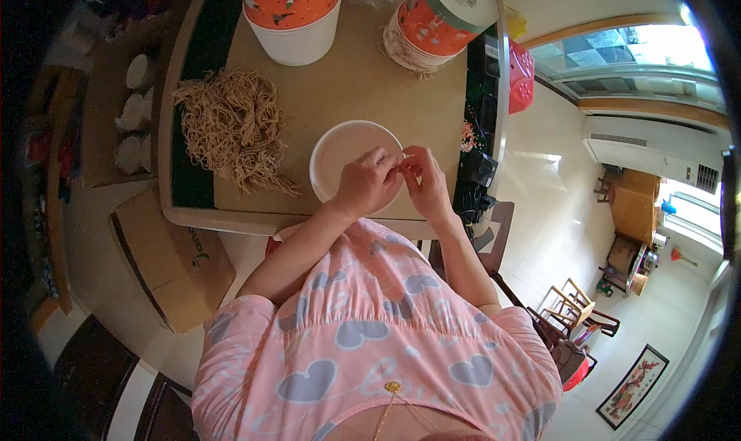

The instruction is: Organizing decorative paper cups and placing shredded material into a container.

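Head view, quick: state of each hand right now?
Left hand: fingers curled closed over the white-rimmed bowl; anything held can't be told.
Right hand: fingers bent beside the left's; open or closed can't be told.

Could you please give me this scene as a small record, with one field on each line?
Hands: left hand and right hand close together over white tub
Held: too small to tell
Table: tangled tan string at left
Far left: orange and white tub stack
Far right: orange tub, pale top
Left floor: cardboard box
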The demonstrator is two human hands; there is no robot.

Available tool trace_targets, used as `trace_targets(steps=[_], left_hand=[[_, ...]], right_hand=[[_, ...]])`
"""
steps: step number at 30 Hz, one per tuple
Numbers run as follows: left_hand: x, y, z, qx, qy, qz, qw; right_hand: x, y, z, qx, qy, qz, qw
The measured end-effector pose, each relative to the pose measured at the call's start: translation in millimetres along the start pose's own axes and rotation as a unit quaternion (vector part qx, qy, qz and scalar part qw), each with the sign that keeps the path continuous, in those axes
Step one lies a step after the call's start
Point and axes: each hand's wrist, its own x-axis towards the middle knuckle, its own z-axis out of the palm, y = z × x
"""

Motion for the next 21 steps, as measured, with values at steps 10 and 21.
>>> trace_targets(steps=[10, 21], left_hand=[[2, -5, -2, -0.027, -0.017, -0.025, 0.999], [3, -22, 12, -0.191, -0.088, -0.202, 0.957]], right_hand=[[1, -1, -1, -0.02, -0.007, -0.007, 1.0], [-2, -1, -3, -0.006, -0.022, 0.007, 1.0]])
